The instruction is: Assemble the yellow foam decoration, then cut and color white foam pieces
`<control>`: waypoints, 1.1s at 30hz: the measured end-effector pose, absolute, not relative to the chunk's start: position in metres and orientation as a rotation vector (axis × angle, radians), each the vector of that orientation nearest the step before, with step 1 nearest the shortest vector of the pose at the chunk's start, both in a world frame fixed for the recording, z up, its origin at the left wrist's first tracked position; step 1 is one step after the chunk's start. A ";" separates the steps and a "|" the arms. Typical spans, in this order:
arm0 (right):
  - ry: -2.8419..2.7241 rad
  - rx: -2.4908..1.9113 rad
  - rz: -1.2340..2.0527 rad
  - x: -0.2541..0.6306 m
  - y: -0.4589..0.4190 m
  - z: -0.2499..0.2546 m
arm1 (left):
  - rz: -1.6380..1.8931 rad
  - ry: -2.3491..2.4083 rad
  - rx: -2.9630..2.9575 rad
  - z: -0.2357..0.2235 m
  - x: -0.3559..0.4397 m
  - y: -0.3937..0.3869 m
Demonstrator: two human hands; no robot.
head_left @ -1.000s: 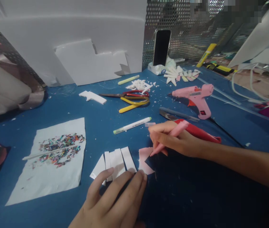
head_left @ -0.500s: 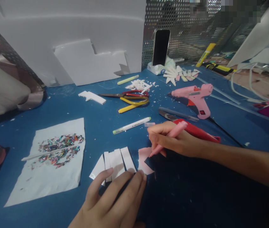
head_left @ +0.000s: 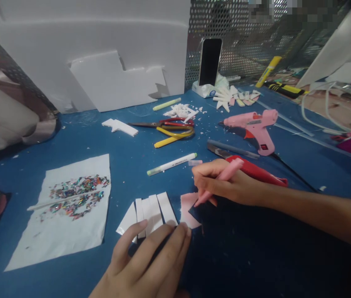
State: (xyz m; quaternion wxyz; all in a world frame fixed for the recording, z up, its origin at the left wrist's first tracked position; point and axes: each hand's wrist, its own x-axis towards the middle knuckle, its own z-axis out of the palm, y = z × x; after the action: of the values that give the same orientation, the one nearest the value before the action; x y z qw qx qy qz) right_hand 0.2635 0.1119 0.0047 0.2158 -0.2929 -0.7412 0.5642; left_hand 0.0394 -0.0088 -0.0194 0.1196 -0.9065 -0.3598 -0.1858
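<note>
My right hand (head_left: 217, 182) grips a pink marker (head_left: 231, 169), its tip down at the edge of a small pink piece (head_left: 187, 205) on the blue table. Fingers outstretched, my left hand (head_left: 150, 260) lies flat over the near ends of several white strips (head_left: 153, 211), and its fingertips reach the lower left edge of the pink piece. Above the strips lies a white marker with green ends (head_left: 172, 164). A cutter with a red handle (head_left: 256, 171) is partly behind my right hand.
A pink glue gun (head_left: 253, 124) lies at the right, its cord running toward me. Scissors (head_left: 169, 126) and white scraps (head_left: 181, 111) are further back. At left, white paper (head_left: 66, 236) bears loose glitter. A phone (head_left: 210, 62) stands upright behind.
</note>
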 end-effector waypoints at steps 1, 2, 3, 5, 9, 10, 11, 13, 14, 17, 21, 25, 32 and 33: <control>-2.052 -0.802 1.576 0.264 0.112 0.004 | -0.536 -1.056 -2.643 -0.018 0.041 -0.008; -2.049 -0.800 1.565 0.264 0.112 0.004 | -0.534 -1.057 -2.638 -0.018 0.042 -0.007; -2.047 -0.807 1.539 0.264 0.113 0.004 | -0.536 -1.057 -2.635 -0.017 0.042 -0.006; -2.045 -0.813 1.523 0.264 0.113 0.004 | -0.544 -1.055 -2.636 -0.017 0.042 -0.006; -2.048 -0.788 1.617 0.264 0.113 0.003 | -0.586 -1.048 -2.666 -0.021 0.037 -0.010; -2.041 -0.789 1.596 0.264 0.113 0.003 | -0.604 -1.048 -2.680 -0.022 0.036 -0.011; -2.038 -0.795 1.565 0.264 0.113 0.003 | -0.625 -1.048 -2.690 -0.023 0.034 -0.012; -2.038 -0.792 1.538 0.264 0.112 0.003 | -0.677 -1.044 -2.697 -0.024 0.033 -0.013; -2.046 -0.790 1.562 0.264 0.112 0.003 | -0.691 -1.046 -2.697 -0.024 0.033 -0.013; -2.042 -0.770 1.638 0.264 0.112 0.003 | -0.686 -1.061 -2.701 -0.024 0.034 -0.011; -2.051 -0.788 1.575 0.264 0.113 0.003 | -0.724 -1.056 -2.688 -0.025 0.036 -0.010; -2.080 -0.779 1.643 0.263 0.113 0.005 | -0.689 -1.063 -2.706 -0.024 0.034 -0.013; -2.140 -0.770 1.585 0.264 0.113 0.003 | -0.656 -1.066 -2.711 -0.023 0.035 -0.012; -2.143 -0.763 1.599 0.265 0.113 0.002 | -0.651 -1.064 -2.715 -0.023 0.035 -0.011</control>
State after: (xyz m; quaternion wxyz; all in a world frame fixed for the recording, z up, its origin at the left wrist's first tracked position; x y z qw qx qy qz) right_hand 0.2646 0.1128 0.0025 0.1797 -0.2699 -0.7582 0.5656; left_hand 0.0349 -0.0115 -0.0229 0.0769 -0.9059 -0.3552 -0.2174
